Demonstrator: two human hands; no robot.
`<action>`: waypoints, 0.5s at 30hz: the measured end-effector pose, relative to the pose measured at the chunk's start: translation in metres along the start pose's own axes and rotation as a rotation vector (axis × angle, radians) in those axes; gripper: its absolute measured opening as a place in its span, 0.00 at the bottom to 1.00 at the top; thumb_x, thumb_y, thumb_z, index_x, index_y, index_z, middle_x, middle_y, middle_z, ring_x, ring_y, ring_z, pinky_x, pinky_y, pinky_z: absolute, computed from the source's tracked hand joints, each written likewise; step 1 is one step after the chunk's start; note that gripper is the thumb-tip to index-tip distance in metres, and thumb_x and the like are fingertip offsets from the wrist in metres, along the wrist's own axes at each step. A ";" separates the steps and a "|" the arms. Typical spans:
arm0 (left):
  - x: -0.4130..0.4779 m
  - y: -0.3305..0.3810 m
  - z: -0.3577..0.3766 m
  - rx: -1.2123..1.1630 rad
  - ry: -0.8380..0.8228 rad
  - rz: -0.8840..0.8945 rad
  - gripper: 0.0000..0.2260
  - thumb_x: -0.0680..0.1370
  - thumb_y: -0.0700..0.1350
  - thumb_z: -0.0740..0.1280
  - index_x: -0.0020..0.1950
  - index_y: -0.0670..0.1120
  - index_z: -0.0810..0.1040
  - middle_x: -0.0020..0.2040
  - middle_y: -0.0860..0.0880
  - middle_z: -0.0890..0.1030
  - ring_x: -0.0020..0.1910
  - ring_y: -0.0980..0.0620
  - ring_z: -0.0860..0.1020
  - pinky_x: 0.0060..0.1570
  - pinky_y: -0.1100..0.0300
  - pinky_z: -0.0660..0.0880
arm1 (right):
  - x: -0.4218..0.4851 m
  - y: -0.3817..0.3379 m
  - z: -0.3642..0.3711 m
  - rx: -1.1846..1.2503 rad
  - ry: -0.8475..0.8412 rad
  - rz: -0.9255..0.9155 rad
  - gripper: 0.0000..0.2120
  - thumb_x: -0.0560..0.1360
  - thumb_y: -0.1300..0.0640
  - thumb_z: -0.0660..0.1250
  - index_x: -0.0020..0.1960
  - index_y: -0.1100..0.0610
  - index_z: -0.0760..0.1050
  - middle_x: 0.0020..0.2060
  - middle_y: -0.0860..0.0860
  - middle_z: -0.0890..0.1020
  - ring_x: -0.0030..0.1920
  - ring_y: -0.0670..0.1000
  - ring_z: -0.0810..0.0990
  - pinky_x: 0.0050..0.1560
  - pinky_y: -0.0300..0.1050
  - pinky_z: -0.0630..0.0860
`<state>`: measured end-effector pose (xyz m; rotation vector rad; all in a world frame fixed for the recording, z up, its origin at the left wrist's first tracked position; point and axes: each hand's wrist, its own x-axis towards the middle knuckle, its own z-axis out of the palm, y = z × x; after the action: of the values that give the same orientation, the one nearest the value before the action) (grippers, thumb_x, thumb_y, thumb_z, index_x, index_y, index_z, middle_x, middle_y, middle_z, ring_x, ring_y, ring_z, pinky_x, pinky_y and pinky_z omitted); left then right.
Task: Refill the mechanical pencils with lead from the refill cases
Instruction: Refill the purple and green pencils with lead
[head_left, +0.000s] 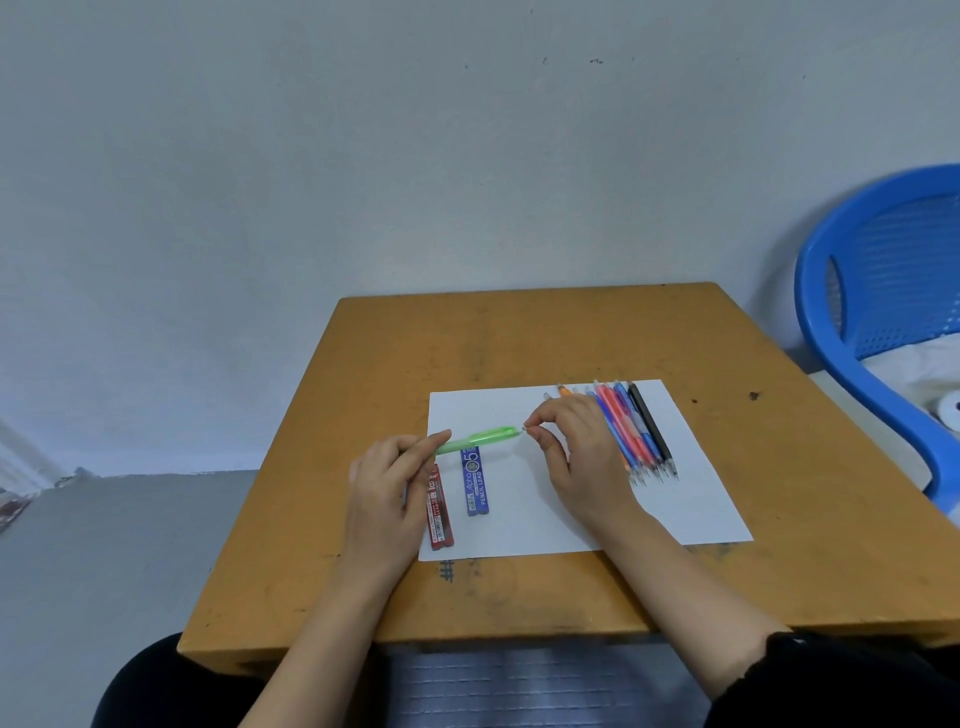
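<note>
**Green pencil held between both hands over the paper**

Green mechanical pencil (478, 439) held above the white sheet of paper (691, 499), lying nearly level, its far end tilted slightly up to the right. Left hand (384, 499) grips the near end, fingers curled round the barrel. Right hand (576, 457) meets the other end; thumb and forefinger pinch at the tip there, other fingers loosely curled. What the pinch holds is too small to tell.

Below the pencil, on the paper: blue lead refill case (477, 483), lying lengthwise, label reading "PENCIL LEAD". Just left of it, red lead refill case (439, 512), partly covered by the left hand. The two cases lie near each other, not touching.

Right of the right hand: row of mechanical pencils (636, 431) lying side by side on the paper, touching one another, tips toward the person. Orange, blue, red and black barrels visible.

Paper rests on a wooden table (545, 332). Blue plastic chair (878, 280) beside the table at right.
</note>
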<state>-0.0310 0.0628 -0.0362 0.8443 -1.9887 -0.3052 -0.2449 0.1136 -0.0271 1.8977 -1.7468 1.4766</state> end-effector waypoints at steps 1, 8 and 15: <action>0.000 0.000 0.000 -0.005 0.001 0.001 0.15 0.79 0.45 0.58 0.61 0.48 0.80 0.47 0.54 0.77 0.48 0.58 0.73 0.50 0.54 0.69 | 0.000 0.000 0.000 0.002 -0.003 0.002 0.09 0.77 0.58 0.60 0.44 0.60 0.77 0.41 0.52 0.79 0.47 0.47 0.72 0.53 0.35 0.67; 0.001 0.003 -0.001 -0.023 0.011 -0.011 0.15 0.79 0.46 0.58 0.61 0.47 0.80 0.48 0.54 0.77 0.47 0.58 0.73 0.49 0.54 0.69 | -0.001 -0.002 -0.001 -0.024 -0.019 -0.018 0.10 0.77 0.55 0.60 0.46 0.60 0.77 0.42 0.52 0.80 0.48 0.47 0.73 0.55 0.37 0.68; 0.001 0.003 -0.002 -0.019 0.011 -0.016 0.14 0.78 0.48 0.60 0.59 0.48 0.81 0.47 0.57 0.76 0.48 0.63 0.72 0.50 0.60 0.67 | 0.000 0.002 0.000 -0.212 -0.024 -0.160 0.10 0.77 0.56 0.61 0.44 0.59 0.78 0.40 0.52 0.80 0.46 0.50 0.74 0.52 0.42 0.70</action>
<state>-0.0311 0.0646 -0.0333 0.8485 -1.9670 -0.3272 -0.2469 0.1132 -0.0283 1.9009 -1.6442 1.1686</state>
